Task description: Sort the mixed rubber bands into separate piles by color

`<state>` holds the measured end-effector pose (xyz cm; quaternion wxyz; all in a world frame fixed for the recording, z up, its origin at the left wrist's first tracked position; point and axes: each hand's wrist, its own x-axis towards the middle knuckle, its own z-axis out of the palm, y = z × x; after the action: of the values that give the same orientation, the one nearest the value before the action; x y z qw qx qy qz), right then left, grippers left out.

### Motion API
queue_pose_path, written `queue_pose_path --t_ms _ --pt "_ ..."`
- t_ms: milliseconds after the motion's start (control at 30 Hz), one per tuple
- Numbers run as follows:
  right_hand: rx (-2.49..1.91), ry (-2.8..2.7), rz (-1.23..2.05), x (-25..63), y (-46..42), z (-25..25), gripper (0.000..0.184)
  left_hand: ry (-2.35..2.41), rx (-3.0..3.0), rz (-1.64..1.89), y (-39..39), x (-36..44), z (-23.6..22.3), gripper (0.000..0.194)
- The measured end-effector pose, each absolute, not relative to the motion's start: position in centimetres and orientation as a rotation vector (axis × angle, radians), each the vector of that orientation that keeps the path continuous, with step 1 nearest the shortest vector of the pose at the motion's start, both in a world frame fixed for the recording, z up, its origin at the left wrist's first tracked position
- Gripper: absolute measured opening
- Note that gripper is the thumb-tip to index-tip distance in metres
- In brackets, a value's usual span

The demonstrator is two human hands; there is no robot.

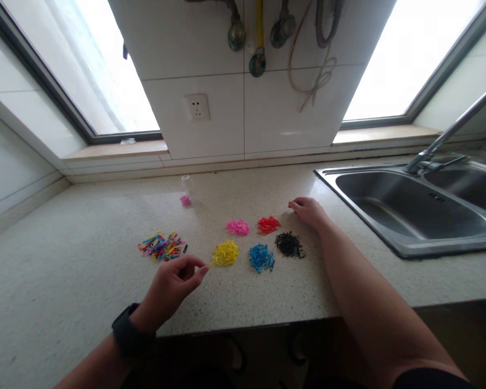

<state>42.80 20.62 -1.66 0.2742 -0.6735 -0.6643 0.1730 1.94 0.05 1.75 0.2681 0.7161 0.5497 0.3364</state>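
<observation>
My left hand pinches a yellow rubber band between thumb and forefinger, at the left edge of the yellow rubber band pile. A mixed-colour pile of rubber bands lies just beyond that hand's knuckles, with a single black band beside it. My right hand rests low over the counter with fingers curled together; what they hold, if anything, is hidden. Nearest to it are the red pile and the black pile. Blue bands and pink bands form separate piles between the hands.
A small clear container and a pink piece are toward the back of the speckled counter. On the right is a steel sink with a faucet. A wall socket and pipe valves are behind.
</observation>
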Motion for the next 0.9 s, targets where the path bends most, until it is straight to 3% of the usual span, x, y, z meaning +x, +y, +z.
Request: queue_pose_path --t_ms 267,433,900 --pt "-1.82 -1.78 0.439 42.5 20.6 -1.6 0.032 1.171 1.19 0.96 -1.2 6.3 1.0 0.043" --pt "-1.803 -1.799 0.427 42.6 20.7 -1.6 0.032 0.972 0.791 0.994 -2.0 8.2 2.6 0.038" --pt "-1.84 -1.784 0.429 42.4 20.6 -1.4 0.031 0.928 0.706 0.986 -2.1 7.9 2.5 0.033"
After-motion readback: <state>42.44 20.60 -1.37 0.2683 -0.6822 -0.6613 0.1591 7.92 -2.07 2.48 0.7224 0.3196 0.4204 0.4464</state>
